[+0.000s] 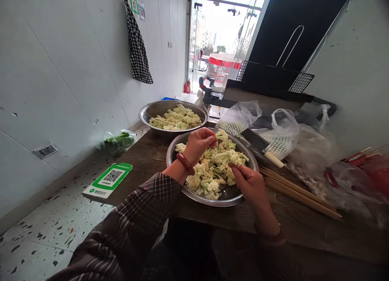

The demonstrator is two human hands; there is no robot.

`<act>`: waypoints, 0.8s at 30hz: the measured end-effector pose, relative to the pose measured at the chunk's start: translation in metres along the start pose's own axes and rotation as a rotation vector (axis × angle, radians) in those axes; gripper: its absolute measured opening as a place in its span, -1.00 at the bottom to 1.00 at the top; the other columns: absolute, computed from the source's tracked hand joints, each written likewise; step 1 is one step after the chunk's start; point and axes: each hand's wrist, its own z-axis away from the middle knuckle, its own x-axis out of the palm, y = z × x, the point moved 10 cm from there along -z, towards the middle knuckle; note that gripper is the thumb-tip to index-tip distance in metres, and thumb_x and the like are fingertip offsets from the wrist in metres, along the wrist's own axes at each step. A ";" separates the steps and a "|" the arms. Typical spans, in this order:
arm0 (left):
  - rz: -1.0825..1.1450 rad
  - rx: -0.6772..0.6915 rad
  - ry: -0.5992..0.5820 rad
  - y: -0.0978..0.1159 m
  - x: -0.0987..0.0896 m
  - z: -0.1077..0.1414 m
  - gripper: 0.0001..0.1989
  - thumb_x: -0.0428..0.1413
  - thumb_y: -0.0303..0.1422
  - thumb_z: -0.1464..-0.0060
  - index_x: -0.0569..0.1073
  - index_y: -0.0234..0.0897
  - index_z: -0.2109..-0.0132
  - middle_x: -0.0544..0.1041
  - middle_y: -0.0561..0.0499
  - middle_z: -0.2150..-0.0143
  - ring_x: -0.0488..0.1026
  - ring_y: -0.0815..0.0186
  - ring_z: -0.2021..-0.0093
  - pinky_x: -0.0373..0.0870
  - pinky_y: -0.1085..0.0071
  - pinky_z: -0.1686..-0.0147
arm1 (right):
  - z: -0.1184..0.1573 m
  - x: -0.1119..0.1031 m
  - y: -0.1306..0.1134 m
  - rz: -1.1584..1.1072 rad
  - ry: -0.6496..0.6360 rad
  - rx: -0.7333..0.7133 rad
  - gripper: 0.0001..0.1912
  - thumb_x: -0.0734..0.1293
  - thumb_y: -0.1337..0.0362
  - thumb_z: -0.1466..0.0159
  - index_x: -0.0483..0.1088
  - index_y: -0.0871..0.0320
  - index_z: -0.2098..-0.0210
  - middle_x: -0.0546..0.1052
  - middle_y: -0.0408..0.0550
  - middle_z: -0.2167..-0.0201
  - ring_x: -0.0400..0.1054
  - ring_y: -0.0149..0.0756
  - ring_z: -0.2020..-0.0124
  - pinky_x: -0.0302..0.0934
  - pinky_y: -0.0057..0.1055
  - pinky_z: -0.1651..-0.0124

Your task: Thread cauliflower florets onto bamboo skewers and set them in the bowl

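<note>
From beside the desk [146, 153], I see two bare hands raised over a metal bowl [209, 202] heaped with cauliflower [209, 188]. Holding pieces above it probably lets crumbs drop back in. The left hand [199, 145] has its fingertips closed on a floret [223, 136] towards the bowl's far side. The right hand [249, 184], lower and nearer, is pinched on what looks like a thin skewer [223, 148], hard to make out. The left forearm reaches across from the left, wrist bent; the right comes up from below, fingers curled inward. A bundle of sticks [300, 194] lies just right of the bowl, likely for easy reach. A second bowl [168, 131] of cauliflower stands beyond.
</note>
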 end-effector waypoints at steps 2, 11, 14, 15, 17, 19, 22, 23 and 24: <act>-0.022 0.012 -0.007 0.001 0.001 0.000 -0.88 0.28 -0.44 0.06 0.48 -0.36 0.40 0.55 0.02 0.50 0.45 0.45 0.51 0.38 0.47 0.42 | 0.000 -0.002 -0.002 -0.003 0.015 -0.006 -0.61 0.31 0.03 -0.30 0.65 0.19 0.24 0.29 -0.21 0.69 0.16 -0.40 0.59 0.04 -0.47 0.54; -0.067 0.030 -0.070 0.004 0.008 0.002 -0.92 0.24 -0.46 0.02 0.47 -0.35 0.41 0.55 0.01 0.49 0.43 0.45 0.51 0.35 0.47 0.42 | 0.002 -0.005 -0.009 -0.044 0.037 -0.015 -0.58 0.31 0.01 -0.27 0.52 0.17 0.54 0.25 -0.22 0.70 0.11 -0.43 0.61 0.00 -0.45 0.54; -0.100 0.044 -0.079 0.007 0.008 0.001 -0.92 0.23 -0.47 0.01 0.47 -0.34 0.42 0.53 0.02 0.51 0.41 0.46 0.51 0.33 0.48 0.42 | 0.002 -0.004 -0.008 -0.054 0.029 -0.013 -0.62 0.31 0.03 -0.27 0.54 0.17 0.49 0.25 -0.23 0.70 0.11 -0.43 0.61 -0.01 -0.46 0.55; -0.111 0.047 -0.087 0.007 0.008 0.001 -0.93 0.23 -0.47 0.01 0.47 -0.34 0.42 0.53 0.02 0.51 0.40 0.46 0.51 0.32 0.48 0.42 | 0.002 -0.004 -0.007 -0.054 0.026 -0.009 -0.62 0.31 0.03 -0.27 0.53 0.17 0.49 0.25 -0.23 0.70 0.10 -0.43 0.61 -0.02 -0.46 0.55; -0.125 0.049 -0.108 0.008 0.009 0.002 -0.92 0.23 -0.47 0.01 0.48 -0.34 0.42 0.53 0.02 0.50 0.39 0.46 0.51 0.32 0.48 0.42 | 0.002 -0.004 -0.005 -0.052 0.027 0.000 -0.60 0.32 0.02 -0.27 0.49 0.17 0.54 0.24 -0.23 0.69 0.09 -0.44 0.61 -0.02 -0.46 0.54; -0.126 0.043 -0.130 0.008 0.011 0.002 -0.92 0.23 -0.47 0.01 0.47 -0.34 0.42 0.54 0.01 0.50 0.39 0.47 0.51 0.31 0.48 0.43 | 0.002 -0.005 -0.005 -0.055 0.034 0.002 -0.56 0.32 0.00 -0.26 0.41 0.16 0.61 0.24 -0.23 0.69 0.08 -0.45 0.60 -0.03 -0.46 0.54; -0.111 0.031 -0.164 0.008 0.015 0.004 -0.92 0.23 -0.47 0.01 0.47 -0.34 0.41 0.55 0.00 0.49 0.38 0.47 0.52 0.31 0.48 0.44 | 0.002 -0.007 -0.004 -0.072 0.044 0.005 -0.51 0.33 -0.01 -0.26 0.30 0.14 0.68 0.22 -0.23 0.70 0.07 -0.45 0.60 -0.05 -0.45 0.54; -0.110 0.028 -0.175 0.008 0.017 0.004 -0.92 0.23 -0.46 0.01 0.47 -0.35 0.41 0.55 0.00 0.49 0.38 0.48 0.53 0.31 0.48 0.44 | 0.002 -0.007 -0.004 -0.078 0.042 0.008 -0.50 0.33 -0.02 -0.26 0.28 0.14 0.68 0.22 -0.23 0.70 0.07 -0.46 0.60 -0.06 -0.45 0.54; -0.112 0.026 -0.184 0.008 0.018 0.005 -0.93 0.23 -0.46 0.01 0.47 -0.35 0.41 0.55 0.00 0.49 0.38 0.48 0.53 0.31 0.48 0.44 | 0.002 -0.006 -0.003 -0.083 0.041 0.012 -0.50 0.33 -0.03 -0.26 0.29 0.14 0.68 0.22 -0.23 0.69 0.07 -0.46 0.60 -0.06 -0.45 0.55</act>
